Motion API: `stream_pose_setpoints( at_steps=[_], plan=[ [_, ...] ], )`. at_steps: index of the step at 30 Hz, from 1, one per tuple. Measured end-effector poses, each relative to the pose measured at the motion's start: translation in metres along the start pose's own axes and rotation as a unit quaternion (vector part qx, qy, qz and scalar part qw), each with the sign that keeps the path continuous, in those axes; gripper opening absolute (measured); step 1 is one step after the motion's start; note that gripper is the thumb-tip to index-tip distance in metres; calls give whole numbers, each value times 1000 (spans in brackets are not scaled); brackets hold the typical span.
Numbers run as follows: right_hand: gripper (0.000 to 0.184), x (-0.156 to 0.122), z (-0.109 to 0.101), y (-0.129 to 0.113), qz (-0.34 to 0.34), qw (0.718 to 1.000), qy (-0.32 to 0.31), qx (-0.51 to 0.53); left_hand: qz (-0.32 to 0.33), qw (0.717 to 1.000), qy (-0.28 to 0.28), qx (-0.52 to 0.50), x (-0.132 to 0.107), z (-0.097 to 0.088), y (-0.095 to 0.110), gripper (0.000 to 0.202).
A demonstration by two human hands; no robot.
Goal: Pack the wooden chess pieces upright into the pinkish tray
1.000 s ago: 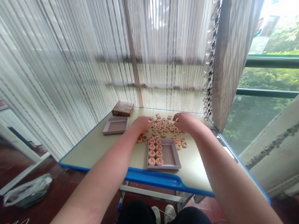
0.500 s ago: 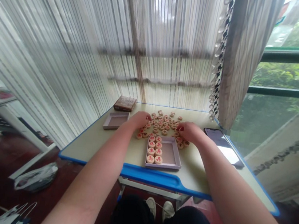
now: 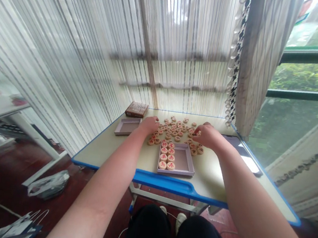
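Round wooden Chinese chess pieces (image 3: 177, 128) lie loosely heaped in the middle of the table. In front of them sits a shallow pale box tray (image 3: 192, 169), with two columns of red-marked chess pieces (image 3: 171, 158) along its left side. My left hand (image 3: 150, 125) is at the left edge of the heap, its fingers slightly bent and apart. At the heap's right edge is my right hand (image 3: 207, 136), thumb and forefinger apart over the pieces there. I see no piece lifted in either hand, though some fingertips are hard to make out.
Behind my left hand are a second shallow tray (image 3: 119, 130) and a brown box (image 3: 136, 109). A phone (image 3: 247, 158) lies at the table's right, partly behind my right forearm. Blue edging (image 3: 165, 182) runs along the table (image 3: 99, 148). String curtains (image 3: 182, 75) hang behind it.
My right hand has shifted slightly at the right side of the heap, its fingers now more raised. The left hand stays by the left edge. The whole view has tilted a little.
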State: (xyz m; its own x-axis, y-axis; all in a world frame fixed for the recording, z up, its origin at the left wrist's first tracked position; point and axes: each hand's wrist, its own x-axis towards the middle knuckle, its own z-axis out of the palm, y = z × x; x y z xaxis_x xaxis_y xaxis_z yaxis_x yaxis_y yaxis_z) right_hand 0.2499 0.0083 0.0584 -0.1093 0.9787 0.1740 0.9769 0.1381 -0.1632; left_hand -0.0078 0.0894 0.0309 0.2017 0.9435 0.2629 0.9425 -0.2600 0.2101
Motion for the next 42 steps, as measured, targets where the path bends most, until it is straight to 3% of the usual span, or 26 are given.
stream_pose_setpoints(
  at_steps=[2,6,11,16,21,26,30,35,39,42],
  plan=[
    [29,-9,-10,-12,-45,998,-14,35,3,1000,3,13,1,2,0,36],
    [27,-26,-22,-32,-136,983,-109,53,30,998,-36,46,-1,6,4,33],
    [29,-27,-14,-36,-132,975,-177,-2,32,997,-40,65,-2,9,6,34],
    [33,-21,-4,-36,-122,976,-179,-40,30,997,-19,67,0,12,4,35],
    [35,-25,-7,-42,-114,979,-156,-61,16,999,15,41,-3,12,7,32],
    [36,-30,-9,-45,-150,975,-155,-49,47,996,70,9,-5,9,13,29],
    [27,-29,-8,-43,-144,975,-161,-57,52,996,67,0,-6,8,16,28],
    [44,-29,-11,-39,-145,980,-132,-35,65,996,65,20,-6,8,15,29],
    [26,-29,-11,-37,-188,970,-153,-13,63,994,90,19,-5,8,14,30],
    [22,-27,-9,-37,-178,972,-154,-22,67,994,83,17,-5,8,14,30]
  ],
)
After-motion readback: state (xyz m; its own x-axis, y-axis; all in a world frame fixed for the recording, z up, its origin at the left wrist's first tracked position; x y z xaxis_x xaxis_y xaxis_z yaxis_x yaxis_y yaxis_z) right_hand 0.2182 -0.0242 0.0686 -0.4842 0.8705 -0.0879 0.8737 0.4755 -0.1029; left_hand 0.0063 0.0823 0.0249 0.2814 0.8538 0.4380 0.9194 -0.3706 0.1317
